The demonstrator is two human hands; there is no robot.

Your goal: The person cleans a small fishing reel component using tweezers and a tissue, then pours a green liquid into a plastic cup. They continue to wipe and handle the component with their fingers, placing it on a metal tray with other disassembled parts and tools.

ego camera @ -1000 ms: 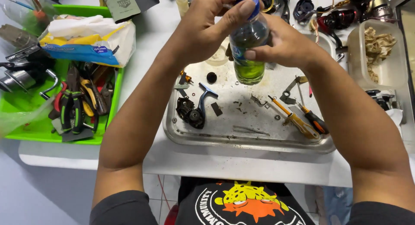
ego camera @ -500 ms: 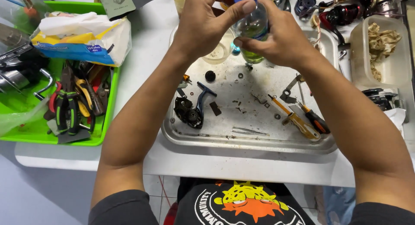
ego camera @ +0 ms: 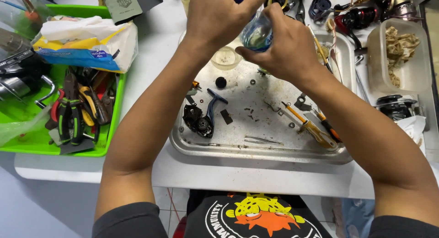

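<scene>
Clear glass bottle lifted higher; both hands gripping.

We see a small repair workbench: a metal tray with dismantled parts, screwdrivers, and a green bin of pliers.

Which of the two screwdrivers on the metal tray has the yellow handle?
The yellow-handled screwdriver lies on the metal tray nearer its middle, with an orange shaft. The other screwdriver, just to its right, has an orange and black handle.
</scene>
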